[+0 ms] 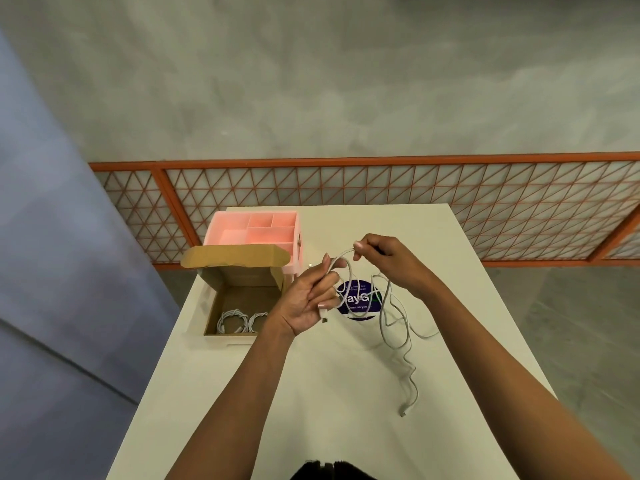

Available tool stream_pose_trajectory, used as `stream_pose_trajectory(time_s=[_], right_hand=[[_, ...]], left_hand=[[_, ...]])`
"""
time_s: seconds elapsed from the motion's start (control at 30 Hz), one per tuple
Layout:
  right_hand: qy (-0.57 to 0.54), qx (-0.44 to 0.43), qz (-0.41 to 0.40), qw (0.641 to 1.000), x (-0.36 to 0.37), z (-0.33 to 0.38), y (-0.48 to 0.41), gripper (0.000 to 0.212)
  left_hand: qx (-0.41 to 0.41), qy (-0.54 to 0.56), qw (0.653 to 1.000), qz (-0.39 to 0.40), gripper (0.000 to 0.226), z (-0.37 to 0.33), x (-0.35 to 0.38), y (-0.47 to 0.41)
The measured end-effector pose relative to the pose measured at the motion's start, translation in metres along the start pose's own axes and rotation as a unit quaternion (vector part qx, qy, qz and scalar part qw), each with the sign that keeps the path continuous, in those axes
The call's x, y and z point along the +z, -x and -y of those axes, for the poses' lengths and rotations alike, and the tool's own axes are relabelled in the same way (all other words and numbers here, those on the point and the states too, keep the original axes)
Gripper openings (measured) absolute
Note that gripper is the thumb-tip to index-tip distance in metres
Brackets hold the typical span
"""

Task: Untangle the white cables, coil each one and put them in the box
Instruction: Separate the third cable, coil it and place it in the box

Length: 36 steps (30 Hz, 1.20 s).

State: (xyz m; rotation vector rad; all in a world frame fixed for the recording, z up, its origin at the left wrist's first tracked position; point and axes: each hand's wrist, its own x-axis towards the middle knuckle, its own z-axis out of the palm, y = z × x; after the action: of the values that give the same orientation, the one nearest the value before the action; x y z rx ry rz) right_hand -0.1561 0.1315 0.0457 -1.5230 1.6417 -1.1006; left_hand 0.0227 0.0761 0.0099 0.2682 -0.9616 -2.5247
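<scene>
A long white cable (394, 327) trails in loose loops over the white table (332, 386), its far plug lying near the right front. My left hand (306, 299) grips the cable near its USB plug, which hangs below the fingers. My right hand (384, 258) pinches a raised loop of the same cable a little higher and to the right. An open cardboard box (239, 292) stands at the table's left edge, its lid tipped back. Two coiled white cables (242, 322) lie side by side inside it.
A pink compartment organiser (254, 230) stands behind the box at the table's far left corner. A round purple sticker (358, 299) marks the table under the cable. An orange metal mesh railing (381, 188) runs behind the table.
</scene>
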Motion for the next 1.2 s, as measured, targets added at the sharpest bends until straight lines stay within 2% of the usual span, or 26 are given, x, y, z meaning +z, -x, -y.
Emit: stream_pose_trajectory(time_s=[0.13,0.33,0.43,0.5,0.6,0.67,0.77,0.83,0.9,0.93,1.0,1.07,1.13,1.2], right_hand=[[-0.038,0.003,0.013,0.999,0.003,-0.014,0.004,0.025],[-0.049,0.049,0.009,0.998,0.026,-0.034,0.006,0.028],[-0.018,0.083,0.050,0.995,0.040,-0.041,0.013,0.032],[0.043,0.079,0.080,0.993,0.043,-0.042,0.015,0.034],[0.100,0.071,0.172,0.977,0.041,-0.034,0.014,0.035],[0.119,0.067,0.220,0.966,0.036,-0.025,0.015,0.036],[0.186,0.037,0.244,0.951,0.026,-0.006,0.013,0.037],[0.225,0.016,0.231,0.947,0.019,0.005,0.009,0.037],[0.242,0.004,0.206,0.948,0.011,0.014,0.005,0.039],[0.248,-0.004,0.194,0.949,0.007,0.018,0.003,0.040],[0.252,-0.022,0.162,0.954,-0.002,0.026,-0.001,0.041],[0.245,-0.035,0.116,0.962,-0.010,0.032,-0.005,0.037],[0.227,-0.041,0.077,0.970,-0.015,0.034,-0.008,0.028],[0.185,-0.045,0.044,0.981,-0.019,0.033,-0.012,0.021]], left_hand=[[0.021,-0.008,1.000,-0.004,0.049,-0.003,0.002,-0.001],[0.070,-0.039,0.997,-0.021,0.050,-0.017,0.015,-0.007],[0.102,-0.083,0.990,-0.051,0.048,-0.022,0.021,-0.010],[0.126,-0.117,0.982,-0.079,0.044,-0.024,0.021,-0.012],[0.170,-0.160,0.966,-0.113,0.052,-0.027,0.013,-0.013],[0.165,-0.157,0.965,-0.132,0.054,-0.027,0.004,-0.016],[0.127,-0.150,0.968,-0.157,0.062,-0.024,-0.002,-0.019],[0.104,-0.195,0.962,-0.161,0.047,-0.020,-0.002,-0.017],[0.078,-0.281,0.940,-0.180,0.027,-0.012,-0.006,-0.019],[0.062,-0.319,0.925,-0.197,0.026,-0.008,-0.010,-0.020],[0.020,-0.355,0.909,-0.218,0.037,-0.002,-0.016,-0.020],[-0.023,-0.381,0.905,-0.187,0.042,0.000,-0.015,-0.019],[-0.050,-0.383,0.910,-0.149,0.040,0.000,-0.009,-0.015],[-0.060,-0.337,0.933,-0.114,0.040,0.000,-0.008,-0.011]])
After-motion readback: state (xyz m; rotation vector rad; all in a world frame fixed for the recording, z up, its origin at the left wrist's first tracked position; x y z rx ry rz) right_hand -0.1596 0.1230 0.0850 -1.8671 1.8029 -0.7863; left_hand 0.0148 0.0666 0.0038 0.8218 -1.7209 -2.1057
